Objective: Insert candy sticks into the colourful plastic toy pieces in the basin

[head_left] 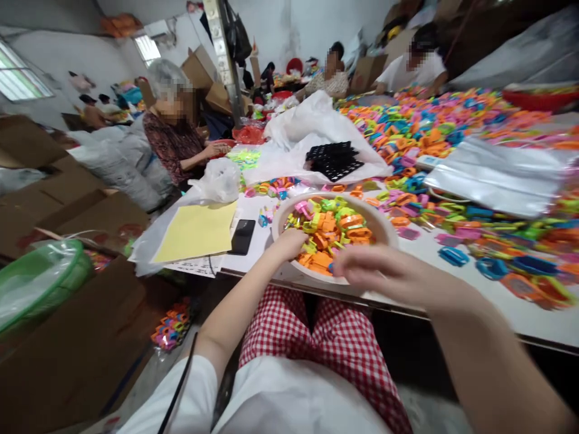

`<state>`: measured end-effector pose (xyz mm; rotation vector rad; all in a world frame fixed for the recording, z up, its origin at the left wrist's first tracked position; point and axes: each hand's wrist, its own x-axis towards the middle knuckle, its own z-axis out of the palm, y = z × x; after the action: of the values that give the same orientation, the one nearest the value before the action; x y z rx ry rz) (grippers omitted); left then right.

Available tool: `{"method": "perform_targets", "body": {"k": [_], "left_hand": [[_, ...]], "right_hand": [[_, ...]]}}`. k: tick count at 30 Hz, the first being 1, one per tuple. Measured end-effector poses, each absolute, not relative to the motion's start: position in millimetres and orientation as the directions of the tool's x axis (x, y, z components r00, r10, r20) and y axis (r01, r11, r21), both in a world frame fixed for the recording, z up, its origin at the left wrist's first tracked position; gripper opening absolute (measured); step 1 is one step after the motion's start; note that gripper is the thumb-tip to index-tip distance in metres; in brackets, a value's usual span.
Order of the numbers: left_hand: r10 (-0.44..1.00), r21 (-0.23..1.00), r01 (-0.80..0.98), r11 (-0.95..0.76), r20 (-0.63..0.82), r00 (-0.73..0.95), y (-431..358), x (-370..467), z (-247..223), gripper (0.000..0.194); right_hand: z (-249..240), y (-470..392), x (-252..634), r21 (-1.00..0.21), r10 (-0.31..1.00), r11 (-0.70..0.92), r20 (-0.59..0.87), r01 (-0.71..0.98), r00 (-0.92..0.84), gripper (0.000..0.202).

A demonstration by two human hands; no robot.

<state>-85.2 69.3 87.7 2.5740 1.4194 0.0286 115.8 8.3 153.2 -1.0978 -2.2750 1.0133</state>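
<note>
A round white basin (pixel 389 232) on the table edge holds a heap of orange, yellow-green and pink plastic pieces (pixel 328 226). My left hand (pixel 292 244) reaches over the basin's left rim, its fingertips down at the pieces; what they hold, if anything, is hidden. Over the right front rim is my right hand (pixel 377 268), blurred by motion, with its fingers stretched out and nothing visible in them. A small blue piece shows by its fingertips, inside the basin.
Left of the basin lie a black phone (pixel 243 237) and a yellow sheet (pixel 196 232). Colourful pieces (pixel 420 132) cover the table's right side, under silvery packets (pixel 502 175). Behind the basin is a black grid-like stack (pixel 333 160) on white plastic. Several people sit beyond.
</note>
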Motion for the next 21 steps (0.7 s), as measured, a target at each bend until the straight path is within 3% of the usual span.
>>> {"method": "perform_targets", "body": {"k": [3,5,8,10,12,14,16,18,21], "left_hand": [[0.840,0.200,0.833,-0.517,-0.069,0.538,66.6,-83.1,89.1,0.013],[0.824,0.271,0.795,-0.543,-0.008,0.566,63.7,-83.1,91.8,0.014],[0.815,0.492,0.665,-0.561,0.187,0.549,59.7,-87.6,93.2,0.012],[0.847,0.622,0.580,-0.526,0.318,0.427,58.2,-91.5,90.8,0.023],[0.891,0.693,0.561,-0.453,0.359,0.277,57.5,-93.2,87.1,0.036],[0.917,0.684,0.612,-0.397,0.325,0.232,56.9,-91.7,84.2,0.042],[0.916,0.604,0.690,-0.399,0.233,0.327,55.9,-87.9,84.0,0.041],[0.891,0.496,0.762,-0.417,0.056,0.451,54.9,-83.5,86.6,0.036],[0.840,0.356,0.838,-0.413,-0.206,0.501,54.2,-79.2,93.2,0.029]], "right_hand": [[146.5,27.7,108.1,-0.532,0.875,0.369,-0.079,0.762,-0.478,0.028],[137.1,39.7,97.7,-0.378,0.875,0.381,-0.146,0.844,-0.461,0.037],[126.5,51.1,89.6,-0.343,0.834,0.449,-0.171,0.825,-0.525,0.024],[127.1,57.8,93.7,-0.302,0.844,0.453,-0.157,0.839,-0.512,0.023],[135.1,69.0,104.4,-0.269,0.856,0.464,-0.110,0.844,-0.505,0.026],[148.6,87.3,118.0,-0.276,0.869,0.462,-0.049,0.842,-0.493,0.024],[164.1,110.5,130.2,-0.305,0.908,0.392,-0.023,0.868,-0.418,0.021],[177.6,132.0,138.5,-0.333,0.960,0.253,-0.026,0.908,-0.278,0.018],[188.9,145.0,145.8,-0.346,0.994,0.103,0.014,0.933,-0.105,0.026]]}}
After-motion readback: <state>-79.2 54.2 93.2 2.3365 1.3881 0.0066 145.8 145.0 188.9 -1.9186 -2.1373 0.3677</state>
